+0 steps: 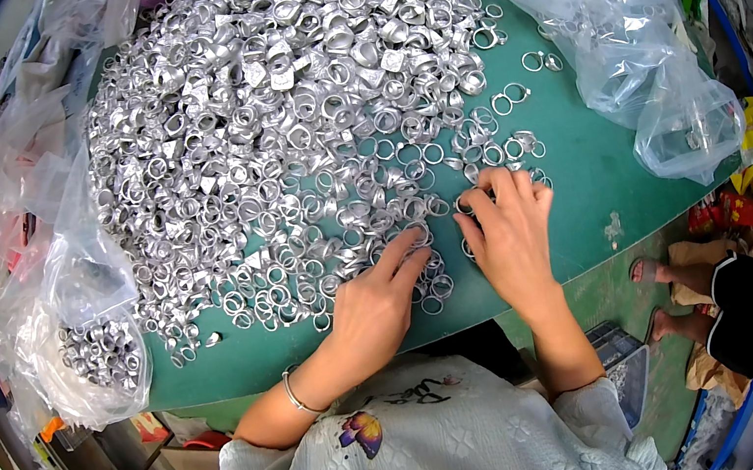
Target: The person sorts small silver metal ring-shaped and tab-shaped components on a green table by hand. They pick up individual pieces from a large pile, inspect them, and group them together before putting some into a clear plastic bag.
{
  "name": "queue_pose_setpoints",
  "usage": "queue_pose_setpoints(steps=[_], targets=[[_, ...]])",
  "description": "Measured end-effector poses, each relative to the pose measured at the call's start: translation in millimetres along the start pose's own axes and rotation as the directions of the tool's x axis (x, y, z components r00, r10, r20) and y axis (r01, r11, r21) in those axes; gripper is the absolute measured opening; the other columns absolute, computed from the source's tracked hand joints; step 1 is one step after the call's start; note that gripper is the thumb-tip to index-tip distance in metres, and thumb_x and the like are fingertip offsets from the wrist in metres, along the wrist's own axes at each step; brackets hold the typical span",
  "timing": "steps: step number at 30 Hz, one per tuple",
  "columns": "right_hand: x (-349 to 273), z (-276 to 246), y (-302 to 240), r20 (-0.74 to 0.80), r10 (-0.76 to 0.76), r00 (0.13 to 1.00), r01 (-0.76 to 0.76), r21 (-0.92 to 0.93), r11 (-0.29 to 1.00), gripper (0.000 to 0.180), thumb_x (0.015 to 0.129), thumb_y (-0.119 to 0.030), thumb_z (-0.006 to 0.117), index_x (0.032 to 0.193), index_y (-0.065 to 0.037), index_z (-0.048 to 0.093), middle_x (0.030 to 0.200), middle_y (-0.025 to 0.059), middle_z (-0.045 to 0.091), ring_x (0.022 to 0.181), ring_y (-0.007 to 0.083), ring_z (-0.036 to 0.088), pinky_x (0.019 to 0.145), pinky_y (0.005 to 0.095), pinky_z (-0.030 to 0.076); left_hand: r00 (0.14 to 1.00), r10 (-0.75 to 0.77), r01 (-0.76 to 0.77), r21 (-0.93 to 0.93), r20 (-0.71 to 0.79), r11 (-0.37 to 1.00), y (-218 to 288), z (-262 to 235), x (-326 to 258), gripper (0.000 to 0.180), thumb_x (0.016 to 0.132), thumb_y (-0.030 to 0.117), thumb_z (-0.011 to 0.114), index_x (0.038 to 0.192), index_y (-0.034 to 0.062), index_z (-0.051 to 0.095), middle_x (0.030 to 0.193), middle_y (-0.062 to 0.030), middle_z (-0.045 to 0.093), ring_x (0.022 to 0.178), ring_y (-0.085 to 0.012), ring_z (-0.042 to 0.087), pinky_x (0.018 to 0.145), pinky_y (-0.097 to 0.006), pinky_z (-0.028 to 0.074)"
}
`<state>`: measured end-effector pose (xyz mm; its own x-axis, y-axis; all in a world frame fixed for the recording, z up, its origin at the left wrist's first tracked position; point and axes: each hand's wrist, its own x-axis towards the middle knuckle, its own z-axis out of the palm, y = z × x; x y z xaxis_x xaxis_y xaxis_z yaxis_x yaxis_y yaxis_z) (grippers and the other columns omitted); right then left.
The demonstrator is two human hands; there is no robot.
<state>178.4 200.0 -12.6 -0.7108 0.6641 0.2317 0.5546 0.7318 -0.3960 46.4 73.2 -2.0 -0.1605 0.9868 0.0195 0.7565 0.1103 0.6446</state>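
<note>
A large heap of silver-coloured metal rings [301,78] covers much of a green table [574,162], thinning out toward me. My left hand [374,310], a bangle on its wrist, reaches into the near edge of the heap. Its thumb and forefinger are apart, the fingertips touching loose rings; its other fingers are mostly hidden. Just to the right, my right hand [511,237] is bent over the tabletop. A ring [462,205] shows between its thumb and forefinger, partly covered by them. Several single rings [510,97] lie spread beyond that hand.
Clear plastic bags drape over the table at the right [659,78] and left [52,259]; the left one holds more rings [103,355]. The table's curved near edge runs in front of me. A grey bin [630,367] stands below at right, near another person's legs [682,273].
</note>
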Motion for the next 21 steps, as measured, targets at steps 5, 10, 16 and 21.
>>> queue_pose_setpoints(steps=[5,10,16,21], targets=[[1,-6,4,-0.064,0.057,0.996,-0.051,0.093,0.994,0.011,0.071,-0.005,0.065,0.079,-0.005,0.058,0.089,0.0058,0.05,0.085,0.0233,0.045,0.076,0.0373,0.03,0.998,-0.005,0.003,-0.036,-0.061,0.999,0,-1,0,0.026,0.076,-0.003,0.059,0.101,0.0052,0.061,0.112,-0.0091,0.057,0.063,-0.027,0.062,0.053,-0.034,0.049],[-12,-28,27,0.012,0.075,0.997,-0.073,0.44,0.895,0.013,0.07,0.0,0.067,0.079,-0.001,0.058,0.088,0.0072,0.055,0.081,0.0238,0.054,0.07,0.0315,0.042,0.995,-0.037,0.03,-0.077,-0.092,0.997,3,-4,1,0.024,0.078,0.0,0.061,0.101,0.0064,0.061,0.107,-0.0086,0.057,0.056,-0.0222,0.059,0.05,-0.032,0.046],[25,-68,107,-0.481,0.42,0.77,-0.272,0.348,0.897,0.008,0.079,-0.005,0.061,0.084,0.001,0.059,0.084,0.0125,0.058,0.071,0.0225,0.056,0.065,0.0292,0.044,0.996,-0.037,0.033,-0.052,-0.079,0.998,3,-7,-1,0.025,0.078,0.002,0.061,0.103,0.0067,0.059,0.107,-0.0081,0.057,0.054,-0.0228,0.057,0.049,-0.032,0.044],[49,-68,125,-0.564,0.156,0.811,-0.234,-0.07,0.97,0.014,0.082,-0.005,0.055,0.093,0.003,0.059,0.089,0.0175,0.059,0.082,0.0348,0.056,0.076,0.0397,0.043,0.995,-0.008,0.006,-0.019,-0.099,1.0,7,-13,-1,0.026,0.079,0.003,0.061,0.104,0.0068,0.058,0.108,-0.0075,0.057,0.054,-0.0232,0.058,0.049,-0.033,0.045]])
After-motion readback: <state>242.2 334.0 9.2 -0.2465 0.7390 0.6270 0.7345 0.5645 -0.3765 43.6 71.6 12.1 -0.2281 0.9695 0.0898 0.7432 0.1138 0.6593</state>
